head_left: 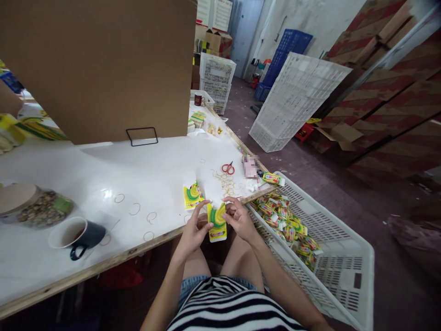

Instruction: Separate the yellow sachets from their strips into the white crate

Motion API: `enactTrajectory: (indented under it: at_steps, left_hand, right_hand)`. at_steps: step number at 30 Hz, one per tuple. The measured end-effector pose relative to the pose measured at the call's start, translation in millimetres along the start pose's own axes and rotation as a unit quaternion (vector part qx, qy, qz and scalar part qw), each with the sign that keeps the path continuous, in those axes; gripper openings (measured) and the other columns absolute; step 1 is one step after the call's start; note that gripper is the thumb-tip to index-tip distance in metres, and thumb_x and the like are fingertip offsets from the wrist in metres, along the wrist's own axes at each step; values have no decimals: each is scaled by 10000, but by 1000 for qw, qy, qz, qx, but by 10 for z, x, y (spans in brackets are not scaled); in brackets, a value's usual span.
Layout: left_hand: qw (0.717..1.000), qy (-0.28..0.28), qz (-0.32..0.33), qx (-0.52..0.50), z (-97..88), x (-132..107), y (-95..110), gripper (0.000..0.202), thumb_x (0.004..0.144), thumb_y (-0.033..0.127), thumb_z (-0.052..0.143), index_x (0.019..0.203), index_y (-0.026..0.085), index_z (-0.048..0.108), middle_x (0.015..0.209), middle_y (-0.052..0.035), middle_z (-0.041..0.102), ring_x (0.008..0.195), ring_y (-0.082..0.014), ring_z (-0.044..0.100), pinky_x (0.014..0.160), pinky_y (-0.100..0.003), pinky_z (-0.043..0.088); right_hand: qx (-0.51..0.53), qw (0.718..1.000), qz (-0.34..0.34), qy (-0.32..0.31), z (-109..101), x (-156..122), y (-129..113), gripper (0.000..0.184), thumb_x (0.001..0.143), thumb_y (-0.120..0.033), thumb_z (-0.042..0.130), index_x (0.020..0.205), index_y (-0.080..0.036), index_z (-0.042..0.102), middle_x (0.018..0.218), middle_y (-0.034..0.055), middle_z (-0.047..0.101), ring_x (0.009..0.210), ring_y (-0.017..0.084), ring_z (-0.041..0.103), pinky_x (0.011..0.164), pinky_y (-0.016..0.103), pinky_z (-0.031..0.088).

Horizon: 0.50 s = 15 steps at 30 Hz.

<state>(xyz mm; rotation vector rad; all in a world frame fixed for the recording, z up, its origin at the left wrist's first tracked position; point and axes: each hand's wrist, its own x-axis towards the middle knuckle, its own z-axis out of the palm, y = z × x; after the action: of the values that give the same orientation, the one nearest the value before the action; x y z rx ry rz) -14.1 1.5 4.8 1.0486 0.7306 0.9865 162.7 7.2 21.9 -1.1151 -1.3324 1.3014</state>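
Between my two hands is a yellow and green printed packet (pixel 217 219), held upright just off the table's front edge. My left hand (pixel 196 227) pinches its left side with thumb and finger. On the right side, my right hand (pixel 238 219) grips it the same way. Just beyond, a similar yellow and green packet (pixel 193 195) lies on the white table (pixel 165 170). Loose rubber bands (pixel 228 185) are scattered behind my right hand, near red-handled scissors (pixel 228 168).
A white plastic crate (pixel 344 271) with bundled yellow packets (pixel 289 223) stands at my right. A dark mug (pixel 81 234) and a container of brown pieces (pixel 44 207) are on the left. A large cardboard sheet (pixel 113 69) rises behind. Stacked white crates (pixel 292 101) stand on the floor.
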Motion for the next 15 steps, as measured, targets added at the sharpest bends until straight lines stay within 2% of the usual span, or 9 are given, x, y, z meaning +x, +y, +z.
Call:
enactTrajectory:
  at_steps: [6, 11, 15]
  left_hand:
    - [998, -7, -16, -62, 11, -26, -76, 503, 756, 256, 713, 1120, 246, 366, 939, -41, 684, 833, -194, 676, 730, -285, 526]
    - [997, -16, -28, -72, 0, -34, -75, 477, 753, 237, 714, 1055, 249, 345, 870, -11, 680, 743, -171, 675, 657, -251, 509]
    - [997, -29, -29, -71, 11, -34, -46, 462, 752, 232, 716, 1047, 241, 360, 872, -15, 680, 779, -178, 679, 682, -252, 509]
  right_hand:
    - [-82, 993, 14, -81, -123, 50, -38, 308, 819, -268, 606, 1112, -238, 515, 719, -24, 601, 647, 145, 554, 627, 255, 435]
    - [-136, 984, 8, -112, -150, 76, -130, 246, 854, -288, 559, 1092, -226, 545, 619, -55, 521, 566, 119, 462, 566, 226, 371]
    - [-162, 979, -3, -123, -141, 78, -161, 156, 870, -325, 537, 952, -209, 601, 615, -46, 498, 562, 114, 439, 542, 219, 353]
